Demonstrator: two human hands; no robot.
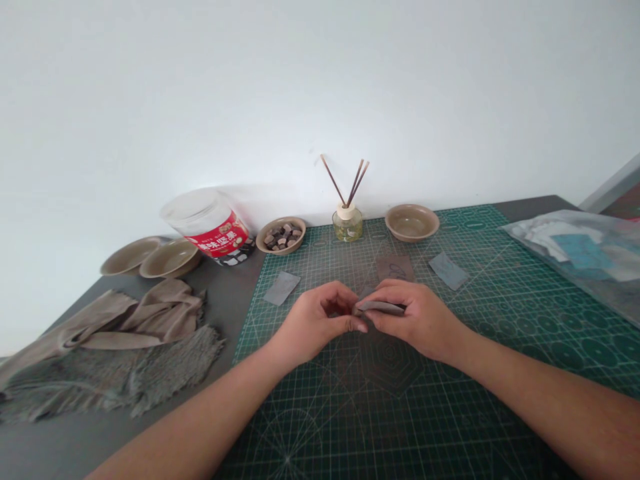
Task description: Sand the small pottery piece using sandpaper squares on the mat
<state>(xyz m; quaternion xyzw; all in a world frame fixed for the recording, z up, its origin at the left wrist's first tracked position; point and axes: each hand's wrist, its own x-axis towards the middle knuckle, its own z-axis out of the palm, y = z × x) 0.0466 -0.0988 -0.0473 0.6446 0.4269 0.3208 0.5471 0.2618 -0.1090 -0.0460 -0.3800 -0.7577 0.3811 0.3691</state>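
A crumpled cloth (160,320) lay on the grey table (40,453) at the far left, with two overlapping bowls (170,259) behind it. Next came a plastic jar (220,237) with a red label, leaning, then a bowl of small blocks (281,238) just beside it.

A green mat (310,427) covered the middle, and a grey patch (283,288) lay flat near its left edge. The left hand (313,320) was curled, thumb and fingers nearly together around the near end of what the right one gripped; whether it pinched anything itself, I could not tell. Behind stood a reed bottle (347,225).

A thin grey piece (383,307) was raised above the mat, tilted, between the closed thumb and fingers of the right hand (425,317). That was a narrow hold, so a slack pinch could have let it slip or twist, and two thumbs pressing unevenly could have creased it. A brown patch (395,268) with a drawn mark lay right behind the knuckles, where a low sweep of the wrist might have nudged it.

Further right were a bowl (413,227) by the wall, another grey patch (449,270) and a clear bag (545,237) of blue and white things.
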